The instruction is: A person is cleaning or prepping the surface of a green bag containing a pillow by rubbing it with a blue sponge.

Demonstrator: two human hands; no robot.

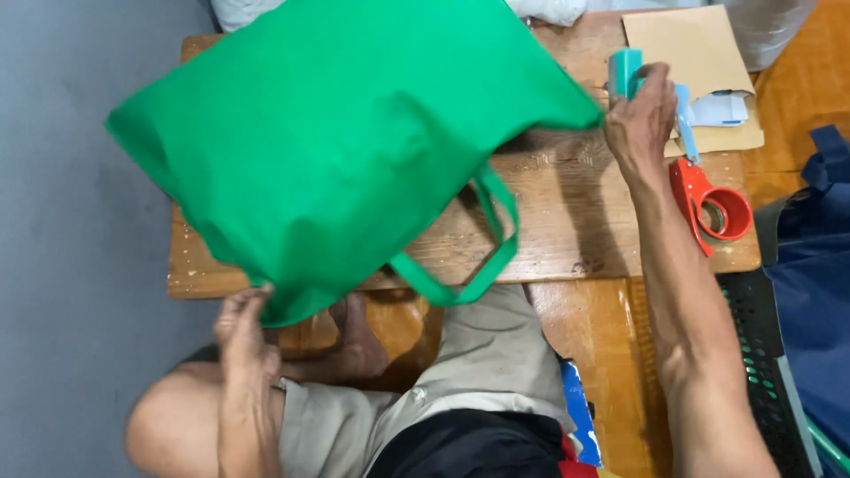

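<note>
Above the low wooden table (567, 239), a big green fabric bag (336, 142) hung spread out, covering most of the tabletop and reaching from the grey floor side on the left almost to the far right corner. Its two loop handles (482, 257) dangled off its lower right edge, over the table's near rim. The bag's bottom corner was pinched in the left hand (243, 323), whose fingers (257, 296) closed on the cloth from below, so that the whole bag stood above and beyond those fingers.

The person sat with legs in grey trousers (478, 372) under the table's near edge. To the right, a dark blue cloth (815, 257) lay over a black perforated crate (761, 354).

At the far right of the table lay a brown envelope (699, 62) with pale blue papers (722, 111) on it. Just before it, a red tape dispenser (708, 199) rested on the wood.

The right hand (642, 119) was clenched around a small teal object (624, 75), its fingers wrapped over the top of it, just beside the bag's right corner but not touching the cloth.
</note>
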